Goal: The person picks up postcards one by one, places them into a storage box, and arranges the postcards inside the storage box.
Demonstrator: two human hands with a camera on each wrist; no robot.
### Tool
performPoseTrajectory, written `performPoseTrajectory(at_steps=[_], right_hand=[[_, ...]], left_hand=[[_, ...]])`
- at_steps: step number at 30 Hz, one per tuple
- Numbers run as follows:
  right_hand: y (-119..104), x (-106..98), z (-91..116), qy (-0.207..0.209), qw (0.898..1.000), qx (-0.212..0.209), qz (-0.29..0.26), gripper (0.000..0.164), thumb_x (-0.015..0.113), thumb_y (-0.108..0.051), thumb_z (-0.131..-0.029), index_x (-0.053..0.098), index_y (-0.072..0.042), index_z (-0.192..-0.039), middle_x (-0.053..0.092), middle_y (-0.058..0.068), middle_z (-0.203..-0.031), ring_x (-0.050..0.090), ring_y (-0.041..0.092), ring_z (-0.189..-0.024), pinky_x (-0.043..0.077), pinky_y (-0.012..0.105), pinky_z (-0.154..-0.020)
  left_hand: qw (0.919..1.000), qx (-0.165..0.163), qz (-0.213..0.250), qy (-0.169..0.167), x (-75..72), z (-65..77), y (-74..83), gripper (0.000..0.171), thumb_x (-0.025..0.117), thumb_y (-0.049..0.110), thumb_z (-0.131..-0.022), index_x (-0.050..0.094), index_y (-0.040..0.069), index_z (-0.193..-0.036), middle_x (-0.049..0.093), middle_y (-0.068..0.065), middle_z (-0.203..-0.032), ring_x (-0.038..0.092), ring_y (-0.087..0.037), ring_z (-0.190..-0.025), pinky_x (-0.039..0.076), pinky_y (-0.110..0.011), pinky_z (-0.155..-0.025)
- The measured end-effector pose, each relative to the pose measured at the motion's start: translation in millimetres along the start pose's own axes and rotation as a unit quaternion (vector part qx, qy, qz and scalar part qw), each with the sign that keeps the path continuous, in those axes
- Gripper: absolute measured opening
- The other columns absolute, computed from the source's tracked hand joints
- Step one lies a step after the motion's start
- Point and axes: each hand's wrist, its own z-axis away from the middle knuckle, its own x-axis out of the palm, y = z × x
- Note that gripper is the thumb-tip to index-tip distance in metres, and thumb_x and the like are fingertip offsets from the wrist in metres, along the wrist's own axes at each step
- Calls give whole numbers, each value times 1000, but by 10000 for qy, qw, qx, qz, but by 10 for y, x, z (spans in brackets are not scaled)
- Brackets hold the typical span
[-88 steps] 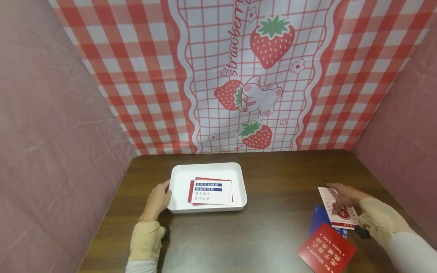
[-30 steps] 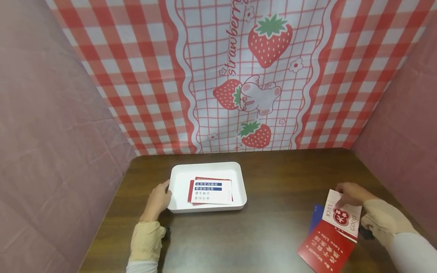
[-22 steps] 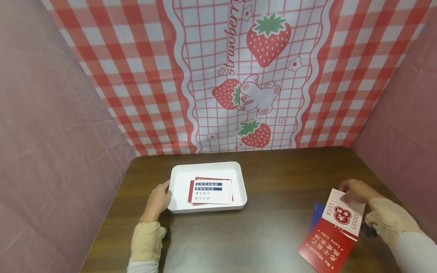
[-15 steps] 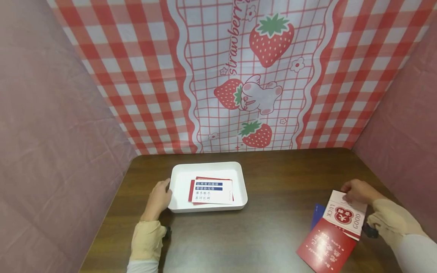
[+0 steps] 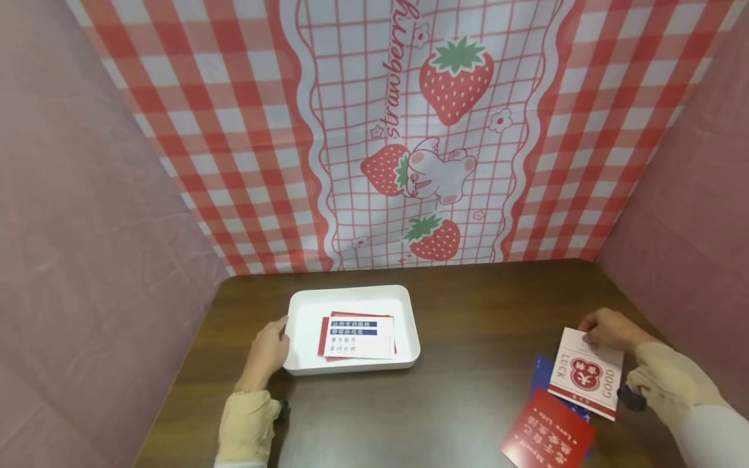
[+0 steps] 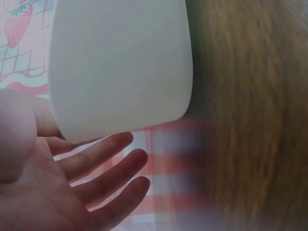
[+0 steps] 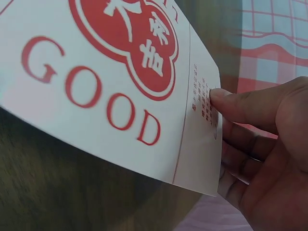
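Observation:
My right hand point(image 5: 608, 330) pinches a white card point(image 5: 585, 374) printed in red with "GOOD LUCK", thumb on the printed face and fingers behind it. In the right wrist view the card point(image 7: 144, 120) slants, its near edge raised above the wood. A blue card point(image 5: 541, 374) lies partly covered below it, and a red card point(image 5: 547, 432) with pale lettering overlaps the blue one. At the left, my left hand point(image 5: 268, 351) rests against the short side of a white tray point(image 5: 351, 368). Its fingers point(image 6: 115, 180) are extended and loosely spread beside the tray wall.
Inside the tray lie a white card point(image 5: 380, 341) with dark blue bands and red cards point(image 5: 323, 338) beneath it. The brown wooden table point(image 5: 456, 403) meets a strawberry-print cloth point(image 5: 433, 162) at the back. Pink cloths point(image 5: 117, 227) hang at both sides.
My right hand, spread over the white "GOOD LUCK" card earlier, now pinches its edge after drawing it to the right. More of the blue card shows between the cards. My left hand stays at the tray.

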Motion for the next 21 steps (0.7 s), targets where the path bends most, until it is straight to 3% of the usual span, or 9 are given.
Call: performPoseTrajectory(at_steps=[12,21], right_hand=[[-29,-143,17,212,9991,-312,-182,13,65,-3,-79,70,6,-87,65,6,-74,46,2,-64,39,20,-57],[-70,-183,-3,110,9983,-227,-520,19,65,-6,-84,70,9,-95,68,9,-82,51,2,-68,43,20,-61]], left_hand=[[9999,92,-104,10,-12,-21,8,49,40,4,-92,48,-6,-139,56,-30,-132,51,-48,-124,42,-58,-104],[9997,189,-129,6,-23,0,-5,49,39,2,-91,49,-8,-137,56,-31,-130,52,-49,-122,42,-58,-103]])
